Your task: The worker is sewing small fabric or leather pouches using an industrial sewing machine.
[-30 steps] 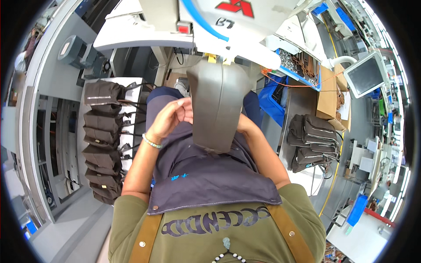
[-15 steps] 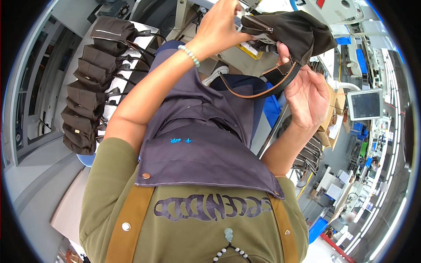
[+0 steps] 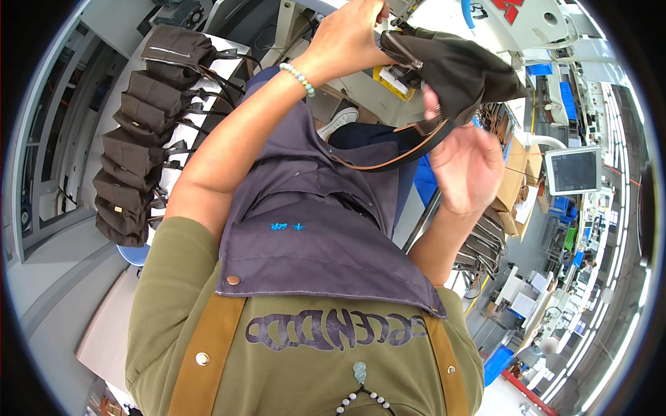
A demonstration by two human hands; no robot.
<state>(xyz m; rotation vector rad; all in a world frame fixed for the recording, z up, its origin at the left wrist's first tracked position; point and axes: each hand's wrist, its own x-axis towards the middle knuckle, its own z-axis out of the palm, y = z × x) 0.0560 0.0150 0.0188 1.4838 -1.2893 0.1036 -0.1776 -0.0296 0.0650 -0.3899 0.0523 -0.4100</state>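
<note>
Where your left hand (image 3: 347,43) meets the dark bag (image 3: 472,73), grip is unclear. Your right hand (image 3: 466,168), partly uncurled, contacts the strap (image 3: 420,153)

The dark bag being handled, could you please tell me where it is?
The dark bag is upper right of centre in the head view, beside the left hand, above the right hand.

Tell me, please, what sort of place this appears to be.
Probably a bag-making workshop: matching dark bags lined up on the left, a white machine ahead, a monitor to the right.
</note>
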